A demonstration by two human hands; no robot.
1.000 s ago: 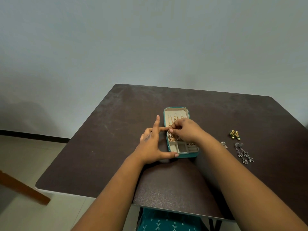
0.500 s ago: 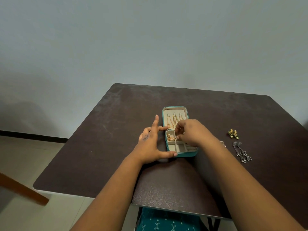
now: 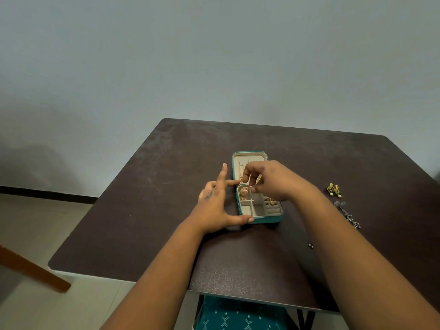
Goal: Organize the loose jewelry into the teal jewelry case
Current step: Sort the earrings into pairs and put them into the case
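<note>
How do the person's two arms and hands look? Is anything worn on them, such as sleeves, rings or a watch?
Both forearms are bare up to the frame edge: no sleeves, watch or bracelet show. The left hand has a dark, faint marking on its back and pale, light-coloured nails. The right hand shows no ring; its nails are mostly hidden.

We've got a dark brown table (image 3: 166,186) — teal jewelry case (image 3: 266,219) sitting open on it, green-gold earrings (image 3: 333,188) and silver earrings (image 3: 348,214) off right.
</note>
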